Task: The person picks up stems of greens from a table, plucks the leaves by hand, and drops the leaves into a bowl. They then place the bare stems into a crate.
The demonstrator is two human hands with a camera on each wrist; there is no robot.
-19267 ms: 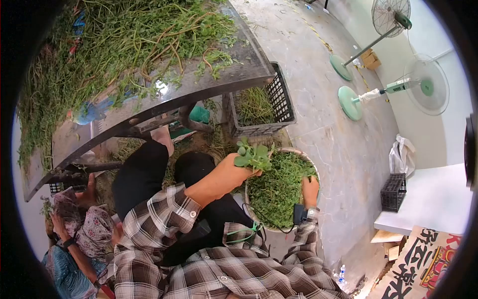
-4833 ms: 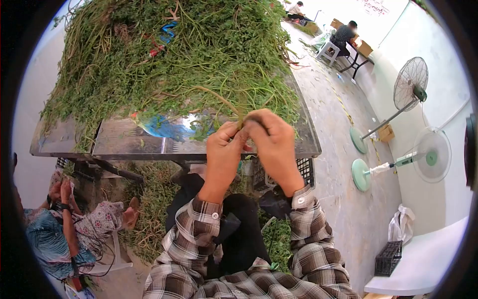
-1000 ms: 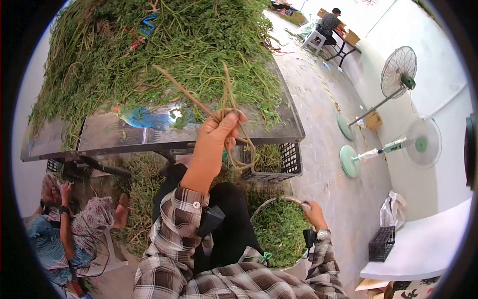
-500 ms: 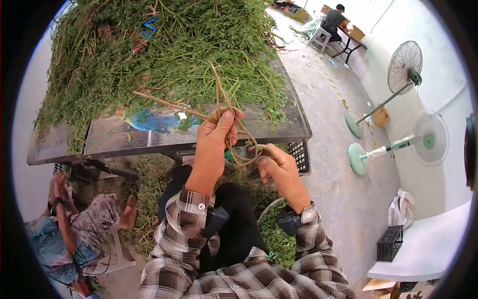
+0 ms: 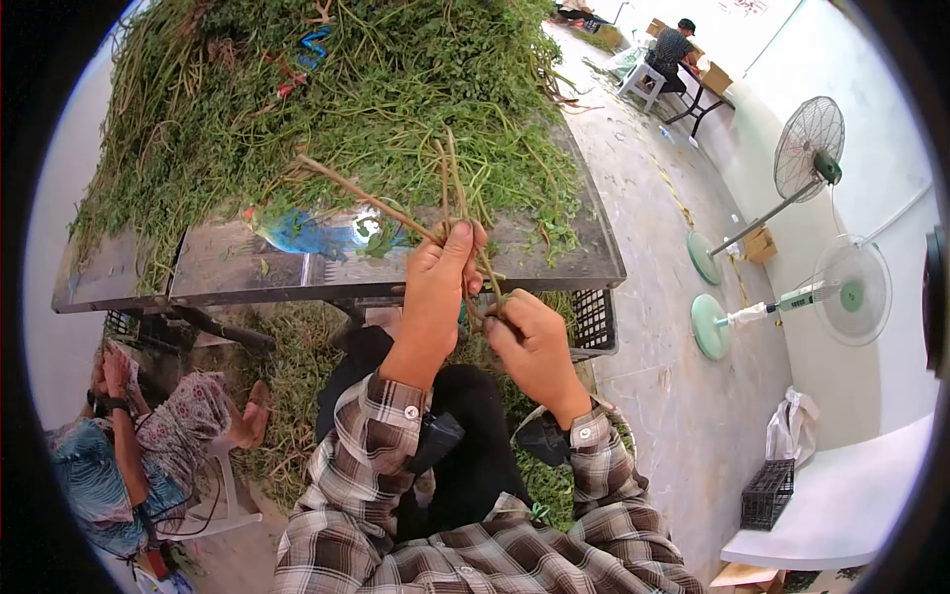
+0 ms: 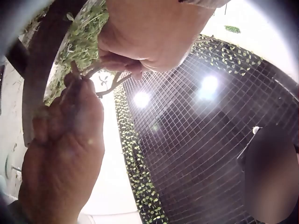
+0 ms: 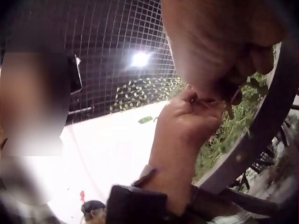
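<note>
several lengths of bare brown stem (image 5: 371,200) crossed in the left hand (image 5: 432,292), pinched between thumb and fingers by the dark table's (image 5: 569,265) near edge, tips toward ten and twelve o'clock. at four o'clock from it, the right hand (image 5: 534,345) grasped their lower part with curled fingers. the step looked like bending or knotting; the next move seemed to call for a steady left pinch while the right pulled.

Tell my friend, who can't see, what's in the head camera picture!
A person's left hand and right hand hold thin brown stems in front of a table heaped with green plants. Two fans stand on the right, and another person sits at the lower left.
</note>
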